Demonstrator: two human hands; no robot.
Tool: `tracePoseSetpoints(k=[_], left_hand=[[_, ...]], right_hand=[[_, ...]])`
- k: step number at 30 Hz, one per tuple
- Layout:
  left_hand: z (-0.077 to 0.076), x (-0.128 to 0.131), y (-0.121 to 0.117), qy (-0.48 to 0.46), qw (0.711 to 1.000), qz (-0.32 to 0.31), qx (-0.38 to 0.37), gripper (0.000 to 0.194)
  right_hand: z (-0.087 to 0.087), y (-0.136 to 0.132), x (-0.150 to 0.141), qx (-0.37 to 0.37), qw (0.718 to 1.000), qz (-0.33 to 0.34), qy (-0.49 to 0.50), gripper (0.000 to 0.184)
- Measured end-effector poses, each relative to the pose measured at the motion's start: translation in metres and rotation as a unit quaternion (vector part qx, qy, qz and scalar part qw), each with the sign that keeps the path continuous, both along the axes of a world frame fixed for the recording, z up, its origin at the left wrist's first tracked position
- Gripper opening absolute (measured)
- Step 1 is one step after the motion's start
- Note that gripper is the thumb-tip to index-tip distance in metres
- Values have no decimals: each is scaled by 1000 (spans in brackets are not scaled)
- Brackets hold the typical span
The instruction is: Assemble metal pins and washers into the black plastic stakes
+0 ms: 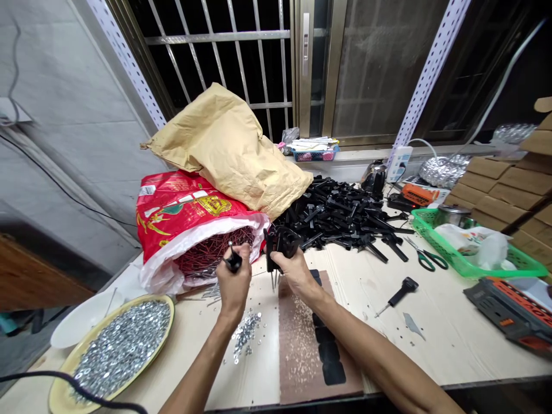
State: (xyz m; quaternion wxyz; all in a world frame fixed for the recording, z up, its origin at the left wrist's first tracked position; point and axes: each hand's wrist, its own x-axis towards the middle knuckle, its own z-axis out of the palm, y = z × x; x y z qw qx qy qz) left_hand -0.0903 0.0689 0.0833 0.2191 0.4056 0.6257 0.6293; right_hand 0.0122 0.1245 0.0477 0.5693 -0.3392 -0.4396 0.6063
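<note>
My left hand (235, 282) is closed around a small black piece (234, 261) with a shiny metal tip pointing up. Its kind is partly hidden by the fingers. Just to the right, my right hand (296, 275) grips a black plastic part (284, 240), held upright above the table, with thin metal pins hanging below it. Behind my left hand, an open red bag (185, 207) spills long reddish screws (215, 250). Near my wrists lies a small heap of metal washers (246, 332). Under my right forearm is a brown board (297, 368) with pale crumbs and black pads (330, 351).
A yellow dish (58, 385) of washers stands at the left. Black plastic parts (340, 210) are piled at the back. To the right are scissors (426, 257), a screwdriver-like black tool (399, 294), a green basket (478, 269), a power tool case (509, 313) and cardboard boxes (517, 184).
</note>
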Motion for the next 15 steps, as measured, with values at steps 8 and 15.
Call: tracePoseSetpoints(k=[8,15], left_hand=[[-6,-22,3,-7,998,-64,-20,41],[-6,-12,10,-190,952,-226,-79,55]], right_hand=[[-7,-1,6,43,999,7,-32,24],[-1,-9,-4,42,994,28,-96,24]])
